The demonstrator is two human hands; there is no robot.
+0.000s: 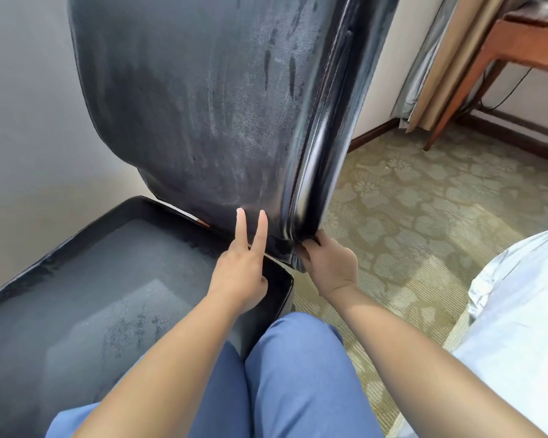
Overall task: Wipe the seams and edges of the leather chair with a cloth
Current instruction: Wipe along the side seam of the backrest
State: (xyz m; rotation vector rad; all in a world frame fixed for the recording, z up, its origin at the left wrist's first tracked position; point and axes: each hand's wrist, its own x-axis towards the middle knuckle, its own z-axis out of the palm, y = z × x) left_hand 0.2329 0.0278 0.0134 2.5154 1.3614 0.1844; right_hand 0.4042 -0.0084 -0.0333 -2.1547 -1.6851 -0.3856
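**While the Backrest Is Steadied: Hands and Chair at the Lower Edge**

While the person sits close with blue-trousered knees [298, 374] at 6 o'clock, the leather chair [187, 105] fills the frame from 9 to 12 o'clock, its backrest upright and its seat pad [108, 279] lying at 8 o'clock.

Item 1, left hand [241, 273]: centre of frame, two fingers [260, 232] straight and spread, their tips touching the bottom of the backrest face; the other fingers are folded in. It holds nothing. Judged purpose: bracing the backrest so that it does not swing while the edge is worked.

Item 2, right hand [326, 263]: just toward 3 o'clock of the left, fingers curled under the foot of the glossy edge piping [310, 172], where the backrest meets the seat. Grasping the edge, and probably a cloth; none is plainly visible, so I cannot tell.

Item 3, leather face: dull streaks and patches, seemingly moisture, on backrest and seat.

Item 4, surroundings: patterned carpet [408, 200] at 3 o'clock, wooden table [519, 42] at 2 o'clock, white bedding [519, 311] at 4 o'clock.
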